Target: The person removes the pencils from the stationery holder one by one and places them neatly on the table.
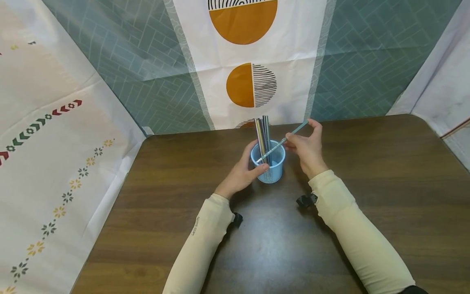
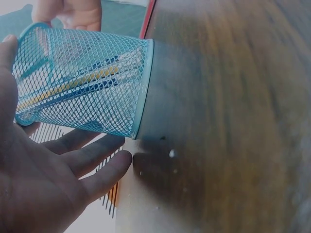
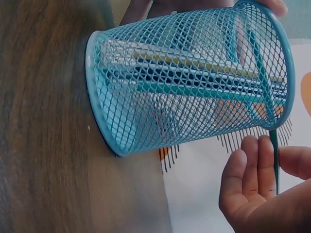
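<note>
A light blue mesh pen cup point(image 1: 271, 173) stands upright on the table, holding several slim pens point(image 1: 263, 128) that lean inside it. My left hand point(image 1: 240, 173) holds the cup from its left side, thumb at the near rim and fingers round the back. To the right of the cup, my right hand point(image 1: 306, 145) pinches a slim teal pen point(image 1: 295, 130) between thumb and fingers. That pen slants across the cup's mouth, and its lower end reaches inside, seen through the mesh in the right wrist view. Yellow, dark blue and teal pens point(image 3: 194, 92) show through the mesh there.
The brown wooden table point(image 1: 147, 228) runs back to a wall cloth point(image 1: 367, 73) with a patterned white strip point(image 1: 293, 90). A white printed cloth point(image 1: 99, 196) hangs along the left edge. Black wrist cameras point(image 1: 306, 200) sit under both sleeves.
</note>
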{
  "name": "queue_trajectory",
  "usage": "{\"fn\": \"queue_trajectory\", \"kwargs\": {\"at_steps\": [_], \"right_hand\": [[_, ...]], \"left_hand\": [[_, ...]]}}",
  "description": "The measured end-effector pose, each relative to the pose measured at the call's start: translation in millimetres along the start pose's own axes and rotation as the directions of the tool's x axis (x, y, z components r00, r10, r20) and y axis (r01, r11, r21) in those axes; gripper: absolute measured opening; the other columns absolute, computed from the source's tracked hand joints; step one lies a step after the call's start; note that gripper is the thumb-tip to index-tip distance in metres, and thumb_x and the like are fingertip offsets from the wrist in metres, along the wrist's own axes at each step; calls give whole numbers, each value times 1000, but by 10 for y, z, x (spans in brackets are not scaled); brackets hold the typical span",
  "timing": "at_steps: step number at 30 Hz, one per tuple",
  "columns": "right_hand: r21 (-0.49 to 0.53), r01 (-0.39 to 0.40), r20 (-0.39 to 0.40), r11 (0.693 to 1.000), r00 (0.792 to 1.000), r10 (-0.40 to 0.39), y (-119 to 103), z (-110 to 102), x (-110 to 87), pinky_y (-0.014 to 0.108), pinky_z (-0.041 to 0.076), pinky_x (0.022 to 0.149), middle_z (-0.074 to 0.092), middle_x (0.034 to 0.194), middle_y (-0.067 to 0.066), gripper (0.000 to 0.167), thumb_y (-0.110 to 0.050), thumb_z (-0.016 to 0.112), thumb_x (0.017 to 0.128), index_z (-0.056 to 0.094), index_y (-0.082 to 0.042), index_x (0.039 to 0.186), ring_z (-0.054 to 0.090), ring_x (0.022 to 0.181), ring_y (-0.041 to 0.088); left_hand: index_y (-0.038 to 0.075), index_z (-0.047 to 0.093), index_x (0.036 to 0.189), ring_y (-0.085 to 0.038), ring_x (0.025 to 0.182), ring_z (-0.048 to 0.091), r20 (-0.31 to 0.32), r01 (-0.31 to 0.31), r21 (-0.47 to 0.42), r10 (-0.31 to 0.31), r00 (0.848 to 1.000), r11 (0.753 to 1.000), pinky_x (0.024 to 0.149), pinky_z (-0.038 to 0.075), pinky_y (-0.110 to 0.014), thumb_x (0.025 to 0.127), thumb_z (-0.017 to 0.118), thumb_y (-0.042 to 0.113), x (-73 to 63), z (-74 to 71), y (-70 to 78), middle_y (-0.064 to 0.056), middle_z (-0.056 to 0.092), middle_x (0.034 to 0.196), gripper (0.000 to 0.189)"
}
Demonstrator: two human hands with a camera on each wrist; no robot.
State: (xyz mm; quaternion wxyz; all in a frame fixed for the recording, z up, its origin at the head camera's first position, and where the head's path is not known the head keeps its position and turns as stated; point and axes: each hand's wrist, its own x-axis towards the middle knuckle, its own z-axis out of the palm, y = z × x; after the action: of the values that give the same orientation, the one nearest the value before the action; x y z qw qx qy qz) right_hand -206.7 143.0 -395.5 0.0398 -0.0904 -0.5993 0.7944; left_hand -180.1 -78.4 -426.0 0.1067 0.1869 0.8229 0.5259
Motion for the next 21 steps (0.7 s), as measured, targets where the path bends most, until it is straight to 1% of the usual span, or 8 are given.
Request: {"fn": "queue_trajectory", "kwargs": {"at_steps": [3, 6, 8, 11, 13, 15, 19, 21], "right_hand": [[48, -58, 23, 997, 998, 57, 5, -18, 5, 34, 56, 82, 68, 85, 5, 78, -4, 69, 95, 17, -19, 151, 72, 78, 20], [139, -130, 69, 982, 990, 121, -13, -55, 13, 33, 56, 81, 68, 83, 4, 80, -3, 67, 96, 12, -19, 152, 72, 76, 17], [216, -158, 104, 964, 985, 138, -39, -90, 26, 33, 56, 80, 70, 81, 5, 80, -1, 65, 97, 9, -19, 152, 72, 75, 18], [323, -189, 143, 928, 978, 149, -103, -159, 42, 35, 57, 81, 70, 81, 7, 76, 0, 64, 97, 11, -20, 148, 72, 76, 20], [363, -198, 159, 911, 976, 148, -155, -204, 48, 36, 57, 81, 70, 81, 7, 71, 1, 64, 97, 15, -20, 144, 72, 77, 22], [389, -196, 168, 900, 976, 140, -214, -249, 52, 37, 57, 82, 69, 82, 8, 67, 1, 65, 96, 18, -21, 139, 71, 77, 23], [400, -143, 168, 906, 983, 81, -337, -350, 59, 38, 56, 82, 69, 81, 10, 65, 3, 65, 96, 21, -22, 136, 71, 74, 24], [377, -99, 163, 921, 986, 39, -401, -400, 57, 37, 57, 80, 68, 80, 9, 66, 3, 65, 96, 20, -23, 137, 70, 72, 22]], "left_hand": [[50, 15, 154, -30, 136, 41, 0, -12, 4, 12, 1000, 1000, 106, 34, -65, 91, 66, 61, 7, -1, 5, -2, 37, 156, 81], [48, 15, 155, -30, 137, 41, 0, -18, 8, 18, 1000, 1000, 107, 33, -65, 91, 65, 61, 17, 2, 3, -2, 37, 156, 82], [47, 15, 155, -30, 137, 40, 1, -22, 10, 22, 1000, 1000, 107, 32, -65, 91, 65, 61, 24, 3, -3, -2, 36, 157, 83], [48, 15, 155, -29, 138, 39, 3, -26, 12, 26, 1000, 1000, 108, 32, -63, 92, 66, 59, 31, 4, -9, -1, 35, 157, 82], [49, 15, 154, -28, 138, 39, 3, -30, 5, 30, 1000, 1000, 108, 32, -63, 92, 66, 58, 31, 4, -8, -1, 35, 157, 81], [50, 16, 154, -28, 137, 39, 2, -28, -4, 28, 1000, 1000, 108, 32, -63, 92, 67, 57, 30, 3, -5, -1, 35, 156, 80], [50, 16, 154, -28, 137, 38, 2, -19, -17, 19, 1000, 1000, 108, 33, -63, 92, 67, 55, 27, 1, -8, -1, 34, 156, 81], [50, 15, 154, -29, 136, 38, 1, -16, -18, 16, 1000, 1000, 107, 34, -63, 92, 68, 54, 20, -1, -11, -2, 34, 156, 81]]}}
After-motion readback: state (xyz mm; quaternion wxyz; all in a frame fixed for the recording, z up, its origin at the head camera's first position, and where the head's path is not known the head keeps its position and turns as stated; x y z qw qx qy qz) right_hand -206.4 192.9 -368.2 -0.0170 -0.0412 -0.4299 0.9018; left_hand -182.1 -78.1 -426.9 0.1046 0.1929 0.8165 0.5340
